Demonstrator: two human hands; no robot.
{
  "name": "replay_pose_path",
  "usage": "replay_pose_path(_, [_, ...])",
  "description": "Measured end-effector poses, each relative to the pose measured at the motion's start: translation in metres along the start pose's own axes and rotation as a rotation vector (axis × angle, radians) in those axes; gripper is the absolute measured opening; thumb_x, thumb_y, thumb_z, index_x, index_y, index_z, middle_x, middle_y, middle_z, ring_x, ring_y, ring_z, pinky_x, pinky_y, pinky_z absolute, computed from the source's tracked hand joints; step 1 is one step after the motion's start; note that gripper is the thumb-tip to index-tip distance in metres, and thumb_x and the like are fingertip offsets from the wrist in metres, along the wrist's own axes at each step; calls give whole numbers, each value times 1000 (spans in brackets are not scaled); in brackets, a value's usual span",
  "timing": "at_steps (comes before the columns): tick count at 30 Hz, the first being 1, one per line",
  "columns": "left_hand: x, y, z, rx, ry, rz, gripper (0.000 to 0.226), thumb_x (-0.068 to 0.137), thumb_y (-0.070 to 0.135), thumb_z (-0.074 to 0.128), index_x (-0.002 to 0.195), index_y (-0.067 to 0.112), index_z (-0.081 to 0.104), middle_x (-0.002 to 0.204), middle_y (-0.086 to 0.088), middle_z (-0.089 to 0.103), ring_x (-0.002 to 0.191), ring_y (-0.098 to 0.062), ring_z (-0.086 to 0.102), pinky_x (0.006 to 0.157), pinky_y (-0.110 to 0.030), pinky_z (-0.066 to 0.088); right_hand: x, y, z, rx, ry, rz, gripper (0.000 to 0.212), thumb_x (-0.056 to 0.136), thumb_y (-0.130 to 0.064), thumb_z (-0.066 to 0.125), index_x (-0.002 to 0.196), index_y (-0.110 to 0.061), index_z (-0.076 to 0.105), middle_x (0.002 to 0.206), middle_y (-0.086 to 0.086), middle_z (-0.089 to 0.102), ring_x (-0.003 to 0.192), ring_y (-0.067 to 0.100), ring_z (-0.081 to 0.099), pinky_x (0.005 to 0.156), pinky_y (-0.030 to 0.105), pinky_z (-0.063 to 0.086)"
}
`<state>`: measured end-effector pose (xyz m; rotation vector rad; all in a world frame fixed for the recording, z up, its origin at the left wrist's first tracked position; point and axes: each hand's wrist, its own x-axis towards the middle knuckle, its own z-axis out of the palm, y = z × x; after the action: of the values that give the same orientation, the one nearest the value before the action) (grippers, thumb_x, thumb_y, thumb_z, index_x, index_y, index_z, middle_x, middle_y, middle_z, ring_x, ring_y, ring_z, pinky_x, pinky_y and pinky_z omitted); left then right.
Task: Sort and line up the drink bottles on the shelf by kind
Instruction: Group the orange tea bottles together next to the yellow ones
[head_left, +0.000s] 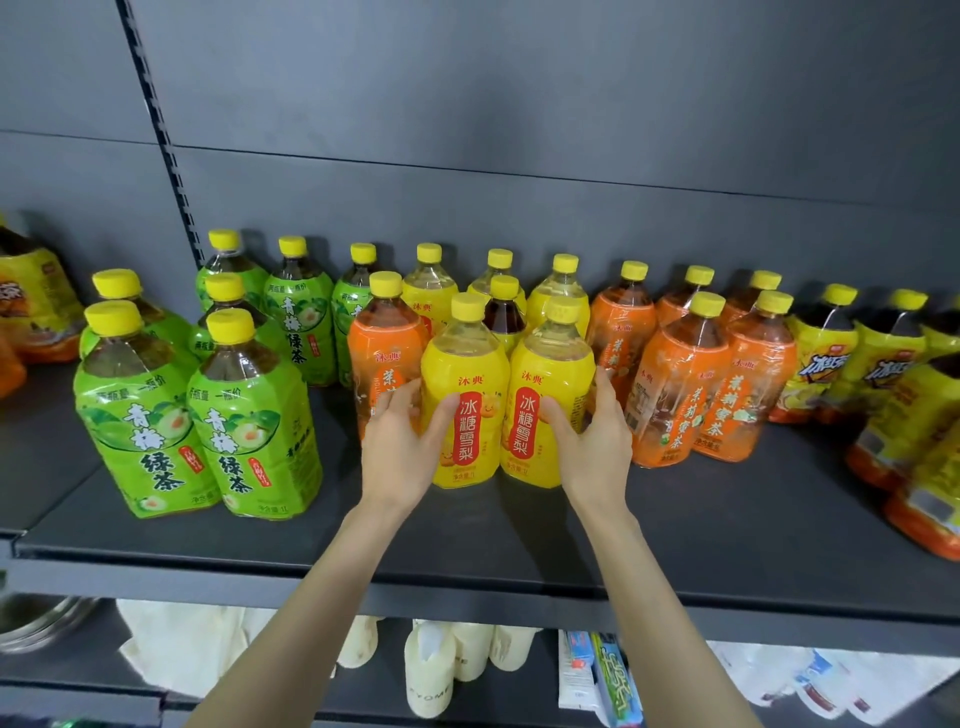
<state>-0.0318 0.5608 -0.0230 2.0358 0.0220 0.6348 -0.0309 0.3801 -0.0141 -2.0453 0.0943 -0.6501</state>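
Two bare forearms reached over the front edge of the shelf (467, 535). The left hand (400, 447) gripped the left yellow bottle (465, 364), its fingers (392, 402) curled round the side and thumb on the label; the right hand (589, 441) gripped the right yellow bottle (553, 364) likewise. Both bottles stood upright, touching, mid-shelf. Green bottles (249, 415) stood toward the left edge, orange bottles (675, 395) beside the right hand.

One wide-angle head camera faces forward and slightly down at the shelf (467, 535), near enough that the left hand (397, 441) and right hand (589, 441) grip the yellow bottles (467, 364) mid-frame; the back panel (519, 104) rises beyond the hands.
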Motion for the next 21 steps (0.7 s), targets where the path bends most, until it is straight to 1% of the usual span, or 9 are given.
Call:
replay_pose_path(2, [3,5,-9,-10,132,54,42,88,41,60,114,8,61,111,-6,58,97,-22,61,79,-33,50,-5,-2,-2,-6,68,-18,62,90,-33,64,142,-10,41,138,9,50,126,24,48,101,49,44])
replay_pose_path(3, [7,8,-13,-10,192,76,37,89,36,61,112,7,61,108,-6,56,97,-22,60,79,-31,47,-7,-5,-3,-2,106,-36,55,89,-30,65,137,-8,47,134,9,52,122,25,50,97,49,46])
replay_pose_path(7, [35,11,-30,-1,317,88,44,89,32,63,121,4,52,119,-13,50,114,-24,46,97,-31,39,-17,-19,-1,43,217,-188,32,87,-19,69,115,-4,62,119,11,55,111,25,54,90,48,49])
replay_pose_path(9, [54,11,-36,-14,296,79,51,89,34,63,127,4,48,126,-14,48,121,-24,42,103,-31,34,-19,-28,7,44,180,-254,32,87,-19,70,115,-6,62,118,8,57,112,22,51,93,43,47])
replay_pose_path(12, [84,10,-39,-54,190,39,60,91,40,58,137,6,40,139,-11,46,130,-23,40,109,-40,33,-18,-45,23,12,63,-317,45,87,-28,69,127,-11,57,129,3,56,121,16,42,100,29,36])
replay_pose_path(14, [98,7,-37,-70,106,10,63,92,44,55,141,9,38,143,-8,45,133,-22,40,109,-43,33,-14,-52,34,-46,16,-347,55,87,-36,68,135,-16,50,137,-1,52,125,14,37,102,28,31])
replay_pose_path(16, [106,1,-34,-99,21,-27,61,93,46,52,140,9,40,140,-9,49,131,-23,43,108,-40,35,-11,-54,44,-118,-14,-341,63,87,-43,65,142,-20,43,144,-3,46,130,14,32,104,31,25])
replay_pose_path(19, [105,-7,-31,-87,-27,21,46,95,43,49,122,5,54,123,-14,58,118,-29,52,98,-38,40,-13,-52,53,-187,-5,-324,66,87,-51,59,144,-24,41,147,-5,43,135,14,26,103,31,18])
replay_pose_path(21, [102,-10,-33,-85,-7,81,36,96,39,49,107,7,58,110,-10,60,106,-27,54,89,-33,41,-13,-49,54,-190,11,-323,65,86,-53,58,143,-24,43,146,-6,45,135,13,26,102,29,17])
